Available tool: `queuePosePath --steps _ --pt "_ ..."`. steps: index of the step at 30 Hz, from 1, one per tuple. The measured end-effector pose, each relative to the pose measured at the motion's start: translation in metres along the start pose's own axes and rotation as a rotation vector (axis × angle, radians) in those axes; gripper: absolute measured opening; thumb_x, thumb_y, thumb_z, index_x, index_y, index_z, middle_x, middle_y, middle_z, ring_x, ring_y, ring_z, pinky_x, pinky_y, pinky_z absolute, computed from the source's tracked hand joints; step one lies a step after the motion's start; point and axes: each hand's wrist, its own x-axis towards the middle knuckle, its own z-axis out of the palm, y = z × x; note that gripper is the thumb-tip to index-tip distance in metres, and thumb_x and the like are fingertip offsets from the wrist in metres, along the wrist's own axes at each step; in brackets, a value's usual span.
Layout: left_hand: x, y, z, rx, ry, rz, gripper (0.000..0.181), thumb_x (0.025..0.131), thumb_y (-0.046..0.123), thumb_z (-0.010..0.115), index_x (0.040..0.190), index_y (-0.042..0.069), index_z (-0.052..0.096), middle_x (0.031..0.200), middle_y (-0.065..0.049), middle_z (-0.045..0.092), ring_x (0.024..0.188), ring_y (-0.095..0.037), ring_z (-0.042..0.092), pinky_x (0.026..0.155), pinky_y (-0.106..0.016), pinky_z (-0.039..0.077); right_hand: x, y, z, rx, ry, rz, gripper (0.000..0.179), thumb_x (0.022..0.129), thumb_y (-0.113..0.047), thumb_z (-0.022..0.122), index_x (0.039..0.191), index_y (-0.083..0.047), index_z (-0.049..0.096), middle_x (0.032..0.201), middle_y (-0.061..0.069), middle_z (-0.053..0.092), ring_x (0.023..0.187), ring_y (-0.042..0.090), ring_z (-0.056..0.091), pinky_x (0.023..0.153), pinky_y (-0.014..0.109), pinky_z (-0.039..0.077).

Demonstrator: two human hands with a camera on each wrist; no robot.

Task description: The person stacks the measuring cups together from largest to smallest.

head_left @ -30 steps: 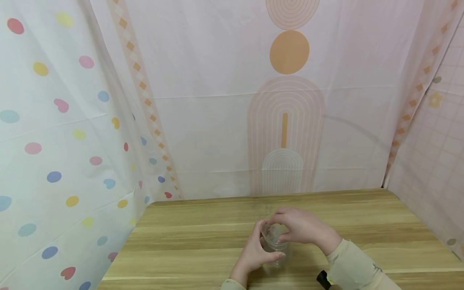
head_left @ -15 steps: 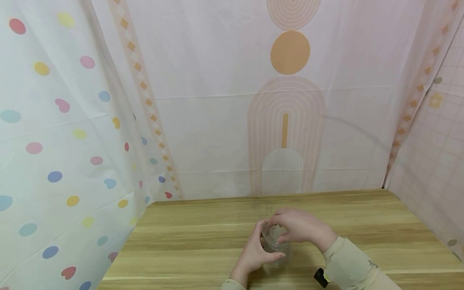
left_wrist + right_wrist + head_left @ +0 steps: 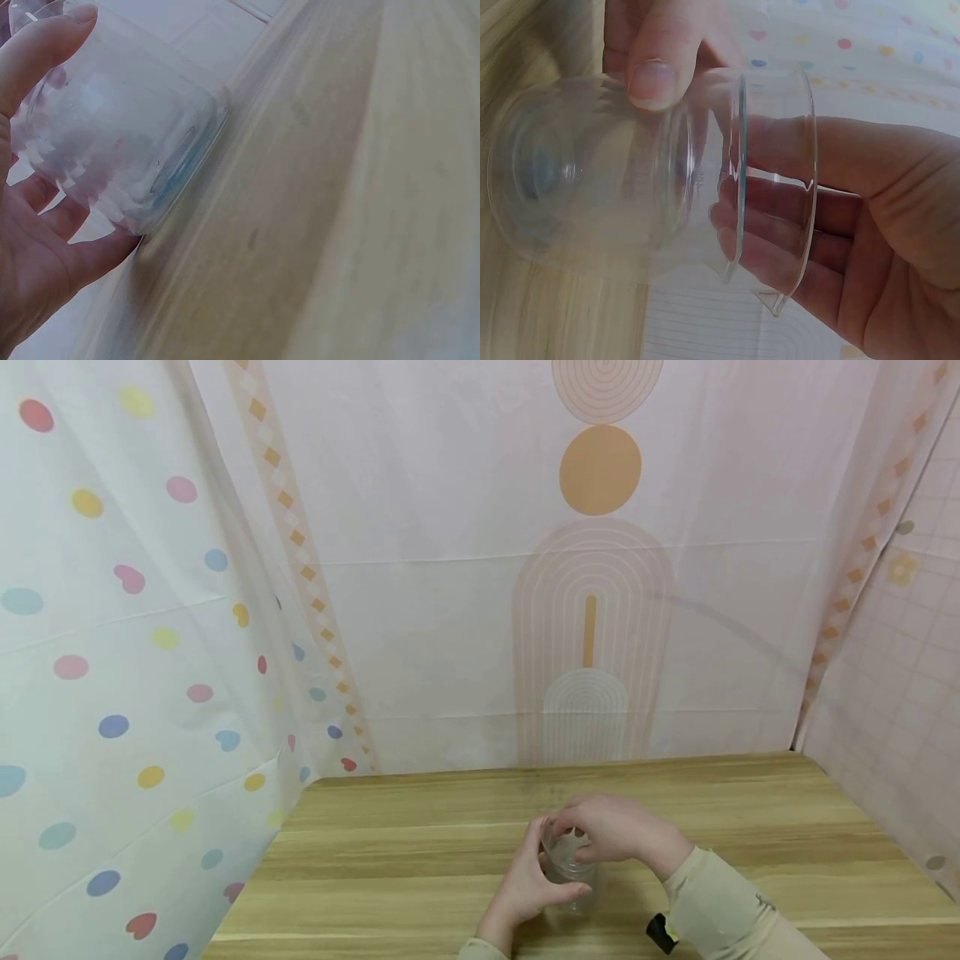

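Note:
In the head view, both hands are around clear glass beakers near the table's front. My left hand (image 3: 525, 885) grips the outer beaker (image 3: 567, 866) from the left side. Its thumb lies across the glass in the left wrist view, where the outer beaker (image 3: 124, 112) stands on the table. Two spouted rims show in the right wrist view, so a second, inner beaker (image 3: 780, 88) appears nested in the outer one. My right hand (image 3: 618, 828) reaches over the mouth from the right. Its thumb and fingers are inside the upper rim and seem to grip the inner beaker.
The wood-grain table (image 3: 390, 868) extends around the beakers. A small black object (image 3: 661, 933) shows beside my right sleeve. A patterned curtain (image 3: 442, 635) hangs behind the table, with a dotted cloth (image 3: 90, 618) at the left and a checked cloth (image 3: 900, 710) at the right.
My right forearm has shifted slightly left, and the black object beside it has moved along. The right hand has turned a little at the mouth. My left hand and the outer beaker have stayed put.

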Motion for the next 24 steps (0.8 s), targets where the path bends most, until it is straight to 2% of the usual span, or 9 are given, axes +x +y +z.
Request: queuePosePath --steps 7,18,24 --pt "0.0002 0.0030 -0.0001 -0.007 0.007 -0.007 0.085 0.073 0.014 0.088 0.142 0.021 0.039 0.138 -0.001 0.048 0.123 -0.022 0.049 0.096 -0.034 0.046 -0.0004 -0.0013 -0.0003 0.017 0.017 -0.001 0.030 0.074 -0.008 0.084 0.102 -0.012 0.073 0.096 -0.003 0.065 0.080 0.013 0.061 0.067 0.023 0.050" --pt "-0.0010 0.0002 -0.0003 -0.021 -0.002 -0.007 0.083 0.074 0.019 0.088 0.141 0.023 0.039 0.135 0.002 0.050 0.120 -0.018 0.052 0.096 -0.034 0.047 -0.0028 0.0005 0.0030 0.020 0.035 -0.017 0.028 0.076 -0.010 0.084 0.102 -0.012 0.073 0.089 -0.006 0.062 0.078 0.006 0.055 0.067 0.022 0.048" --pt "-0.0017 -0.0010 -0.0011 -0.013 -0.009 -0.009 0.082 0.075 0.019 0.087 0.141 0.023 0.039 0.136 0.002 0.050 0.118 -0.019 0.053 0.094 -0.033 0.048 -0.0056 0.0012 0.0054 0.046 0.072 -0.022 0.029 0.079 -0.008 0.082 0.106 -0.012 0.073 0.093 -0.005 0.066 0.081 0.005 0.057 0.069 0.023 0.050"
